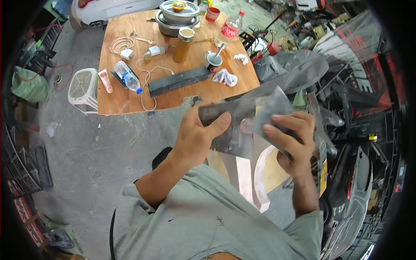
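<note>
My left hand (193,131) grips a flat, dark, shiny rectangular plate (232,135) by its left end, with the thumb on top. A thin grey sheet (274,106), blurred and with one corner pointing up, is in my right hand (296,141). Its fingers curl over the sheet's face, and the thumb is below. The sheet overlaps the plate's right end; whether they touch I cannot tell. Beneath the plate show a pale straight strip (245,175) and a pale curved piece (261,180).
Ahead stands a wooden table (125,102) bearing a long dark block (180,82), a mug (213,61), a water bottle (127,77), a soda bottle (229,30), a crumpled cloth (225,78) and stacked metal pots (178,17). A white stool (83,89) stands left; plastic-covered parts (294,71) crowd the right.
</note>
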`<state>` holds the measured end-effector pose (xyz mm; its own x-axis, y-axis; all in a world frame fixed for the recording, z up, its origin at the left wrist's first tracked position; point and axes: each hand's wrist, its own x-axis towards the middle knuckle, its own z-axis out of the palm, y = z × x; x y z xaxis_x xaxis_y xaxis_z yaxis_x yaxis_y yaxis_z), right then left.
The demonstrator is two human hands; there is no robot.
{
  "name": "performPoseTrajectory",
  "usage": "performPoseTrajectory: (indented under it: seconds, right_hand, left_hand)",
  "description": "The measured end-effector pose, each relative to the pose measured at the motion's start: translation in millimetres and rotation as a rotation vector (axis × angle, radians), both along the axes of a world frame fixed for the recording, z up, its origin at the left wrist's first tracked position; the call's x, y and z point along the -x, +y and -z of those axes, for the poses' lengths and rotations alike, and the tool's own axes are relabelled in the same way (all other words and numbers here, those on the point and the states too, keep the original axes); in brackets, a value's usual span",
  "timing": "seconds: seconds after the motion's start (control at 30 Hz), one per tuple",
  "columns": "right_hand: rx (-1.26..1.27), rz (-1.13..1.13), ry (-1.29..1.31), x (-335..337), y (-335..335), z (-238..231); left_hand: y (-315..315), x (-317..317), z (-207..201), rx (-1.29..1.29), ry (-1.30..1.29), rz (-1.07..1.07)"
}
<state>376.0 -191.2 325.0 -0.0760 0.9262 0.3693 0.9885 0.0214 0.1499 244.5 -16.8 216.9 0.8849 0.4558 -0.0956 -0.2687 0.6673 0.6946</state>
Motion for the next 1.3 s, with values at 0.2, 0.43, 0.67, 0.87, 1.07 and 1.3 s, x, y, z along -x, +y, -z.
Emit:
performPoseTrajectory:
  seconds: [0.2,0.43,0.67,0.87,1.07,1.3]
  right_hand:
    - [-0.423,-0.003,0.524,13,2,57]
    - [-0.249,0.382,0.65,18,13,118]
    - [-0.294,0.387,0.515,12,-14,34]
    - [-0.042,0.325,0.351,28,14,19]
    - [0.025,0.266,0.481,23,4,79]
    - [0.048,0.182,0.726,20,-22,105]
  left_hand:
    - [-3,-7,-3,0.141,-0.144,-0.057]
    - [-7,-1,-14,0.114,-0.147,-0.122]
    - [4,6,-13,-0.483,0.05,-0.2]
    - [-9,-6,-20,-0.984,-0.034,-0.377]
    - [0,-17,-16,-1.012,-0.023,-0.386]
    - [29,-17,-25,-0.506,0.012,-0.372]
